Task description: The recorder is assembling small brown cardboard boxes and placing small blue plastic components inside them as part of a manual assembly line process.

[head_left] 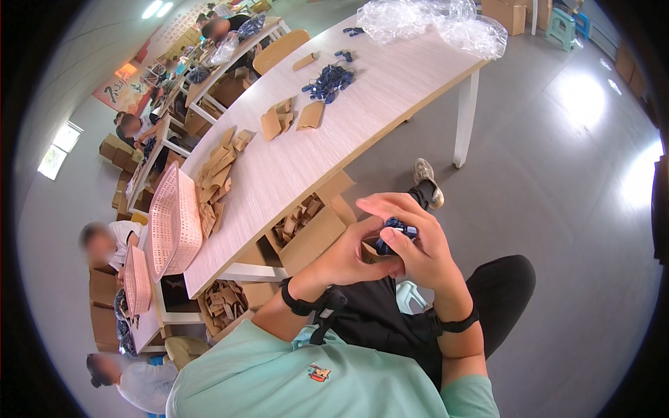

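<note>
Hands meet in front of your chest, above your lap, and between them sits the small dark blue bundle [397,233], which looks like a wad of cord or strap. Your right hand [417,240] curls over it from the right, fingers closed around it with the thumb pressed against its near side; your left hand [348,259] cups in from the left and below, fingers bent, touching the bundle's lower left, where something tan, perhaps a card sleeve, shows, though what it grips is largely hidden. The bundle's long axis runs roughly left to right across the view, its right end tucked under your right fingers; which end leads you cannot tell. The right hand is nearer and covers more of it. To your left stands the long pale table [293,160] with brown card sleeves [216,171], a pile of blue pieces [327,82], a pink basket [174,219] and clear plastic wrap [435,24]; an open carton [306,233] of sleeves sits below its edge.
</note>
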`<state>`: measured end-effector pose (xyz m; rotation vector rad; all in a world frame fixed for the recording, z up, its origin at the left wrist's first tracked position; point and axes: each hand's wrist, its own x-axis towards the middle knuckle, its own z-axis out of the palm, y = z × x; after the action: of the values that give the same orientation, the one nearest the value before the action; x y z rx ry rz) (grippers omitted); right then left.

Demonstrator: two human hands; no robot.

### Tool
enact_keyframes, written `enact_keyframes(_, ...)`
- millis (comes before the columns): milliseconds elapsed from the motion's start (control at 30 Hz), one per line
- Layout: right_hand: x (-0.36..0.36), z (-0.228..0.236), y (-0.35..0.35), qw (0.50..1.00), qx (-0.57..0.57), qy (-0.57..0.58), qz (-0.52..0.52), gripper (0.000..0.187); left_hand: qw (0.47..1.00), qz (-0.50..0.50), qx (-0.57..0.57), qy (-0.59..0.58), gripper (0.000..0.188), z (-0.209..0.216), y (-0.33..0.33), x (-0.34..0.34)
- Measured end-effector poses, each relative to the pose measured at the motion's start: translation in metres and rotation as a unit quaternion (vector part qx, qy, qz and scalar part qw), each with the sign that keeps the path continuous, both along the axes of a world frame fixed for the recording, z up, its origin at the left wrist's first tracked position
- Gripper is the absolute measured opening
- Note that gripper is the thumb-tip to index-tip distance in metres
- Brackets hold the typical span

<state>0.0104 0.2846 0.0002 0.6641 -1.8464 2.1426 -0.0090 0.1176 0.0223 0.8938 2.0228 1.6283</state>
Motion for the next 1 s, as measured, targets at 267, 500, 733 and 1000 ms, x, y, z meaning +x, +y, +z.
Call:
enact_keyframes(267,-0.001,0.0,0.0,1.0,0.026,0.014,-0.006,0.034,0.995,0.007,-0.044,-0.087,0.064,0.003,-0.005,0.001)
enact_keyframes(500,-0.004,-0.006,-0.006,0.999,0.012,0.032,-0.03,0.035,0.998,0.061,-0.004,0.03,0.058,-0.011,0.004,0.0)
enact_keyframes(733,-0.004,-0.007,0.004,0.994,-0.082,-0.046,0.049,0.033,0.988,0.021,-0.009,-0.156,0.019,-0.002,0.005,0.004)
enact_keyframes(1000,0.001,0.007,0.01,0.959,-0.123,-0.19,0.169,0.033,0.981,0.009,0.031,-0.193,0.022,-0.005,0.005,0.002)
